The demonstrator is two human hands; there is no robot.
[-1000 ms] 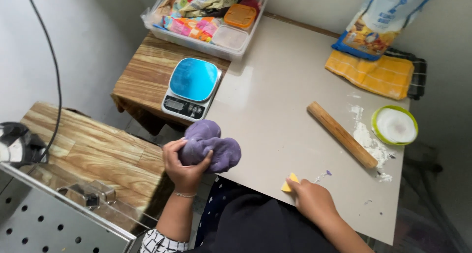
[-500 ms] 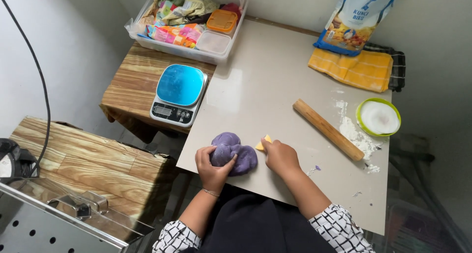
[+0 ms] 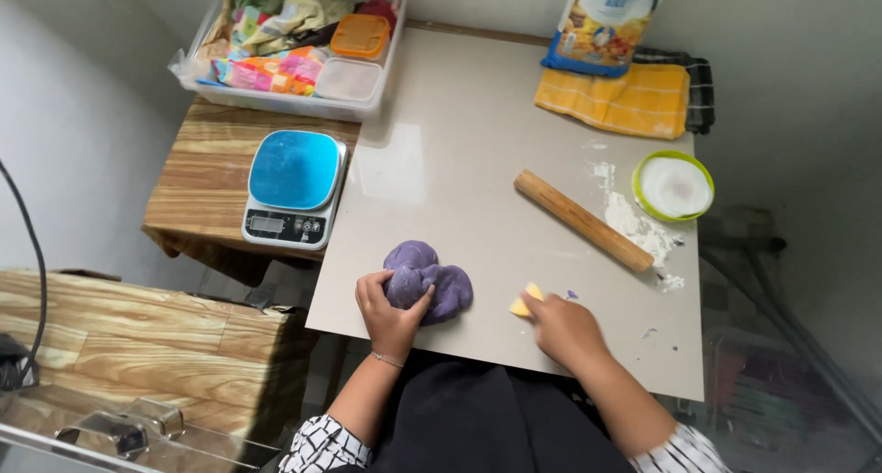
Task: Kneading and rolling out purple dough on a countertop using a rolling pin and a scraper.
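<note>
One purple dough point(image 3: 432, 280) under left hand point(image 3: 390, 308)

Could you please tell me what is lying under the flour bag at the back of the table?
The flour bag stands partly on a folded yellow cloth; a dark checked cloth shows beneath that. Anything else under them is covered.

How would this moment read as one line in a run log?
left hand: grips purple dough | right hand: holds yellow scraper on table | rolling pin: apart, untouched
</note>
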